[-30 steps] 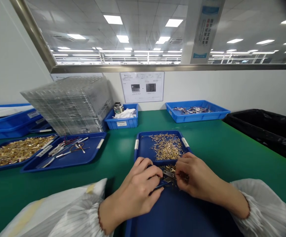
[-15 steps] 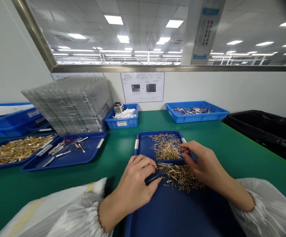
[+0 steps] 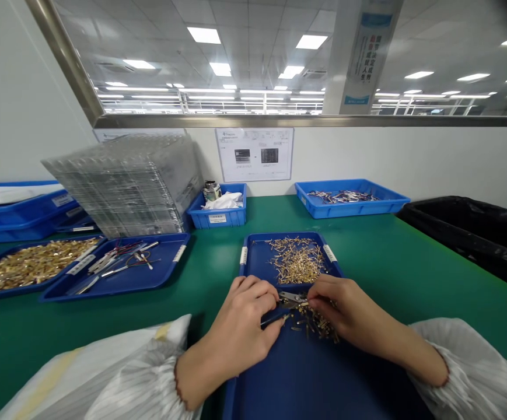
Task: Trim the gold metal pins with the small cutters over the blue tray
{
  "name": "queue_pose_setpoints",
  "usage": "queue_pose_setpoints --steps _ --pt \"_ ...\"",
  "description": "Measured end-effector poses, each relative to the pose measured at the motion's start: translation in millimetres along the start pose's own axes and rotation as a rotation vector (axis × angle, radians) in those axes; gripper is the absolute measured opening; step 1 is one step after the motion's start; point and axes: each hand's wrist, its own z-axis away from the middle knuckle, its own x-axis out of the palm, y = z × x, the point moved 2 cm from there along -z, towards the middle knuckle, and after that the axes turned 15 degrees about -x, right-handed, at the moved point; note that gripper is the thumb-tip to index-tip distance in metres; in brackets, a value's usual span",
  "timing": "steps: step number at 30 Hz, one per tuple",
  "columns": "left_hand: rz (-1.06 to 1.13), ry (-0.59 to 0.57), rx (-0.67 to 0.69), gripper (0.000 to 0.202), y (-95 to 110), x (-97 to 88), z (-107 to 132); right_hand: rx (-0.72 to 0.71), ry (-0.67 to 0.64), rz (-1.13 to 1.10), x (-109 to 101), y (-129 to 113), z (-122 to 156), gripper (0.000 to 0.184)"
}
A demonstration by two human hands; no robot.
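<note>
My left hand [image 3: 247,318] is closed around the dark blue handles of small metal-jawed pliers [image 3: 292,297]. The jaws point right, above the near tray. My right hand [image 3: 345,309] pinches at the jaw tips, where a thin gold-coloured pin [image 3: 304,303] shows; its far end is hidden by the fingers. Beneath both hands lies a pile of short brassy pins [image 3: 321,326] in the near dark blue tray [image 3: 297,379]. Just beyond, a smaller blue tray [image 3: 257,256] holds a heap of thin gold pins [image 3: 299,262].
On the left are a tray of gold-coloured pieces [image 3: 30,265] and a tray with wired parts [image 3: 139,274]. Behind stand stacked clear plastic trays [image 3: 126,181], a blue bin with white cloth [image 3: 218,219] and a blue tray of parts [image 3: 353,207]. A black-lined bin [image 3: 467,233] is at right.
My right hand has moved left from the right edge of the small tray to the pliers' jaws. My left hand stays in place, holding the pliers.
</note>
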Motion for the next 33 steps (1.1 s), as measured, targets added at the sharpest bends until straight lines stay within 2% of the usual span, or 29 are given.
queue_pose_setpoints --steps 3,7,14,21,27,30,33 --pt "0.035 -0.046 0.045 0.008 2.3 0.2 1.2 -0.006 0.055 -0.024 -3.6 -1.8 -1.4 0.016" --pt "0.069 -0.036 0.057 0.008 3.4 0.0 2.5 -0.006 0.054 -0.038 -3.7 -2.3 -2.5 0.016" --pt "-0.005 -0.043 0.018 0.009 4.1 -0.2 3.6 0.004 0.07 -0.068 -4.0 -2.6 -1.9 0.016" --pt "0.051 0.021 0.051 0.007 4.9 -0.3 5.2 0.048 0.106 -0.097 -2.3 -2.6 -1.6 0.017" --pt "0.135 0.122 0.13 0.005 7.5 -4.3 6.3 0.069 0.209 -0.14 -8.4 -8.8 -2.9 0.016" --pt "0.226 0.168 0.129 0.008 9.9 -6.2 6.1 0.095 0.284 -0.264 -11.4 -7.6 -3.2 0.015" --pt "0.338 0.157 0.062 0.011 9.2 -5.8 4.9 0.17 0.295 -0.47 -11.0 -3.0 -3.6 0.015"
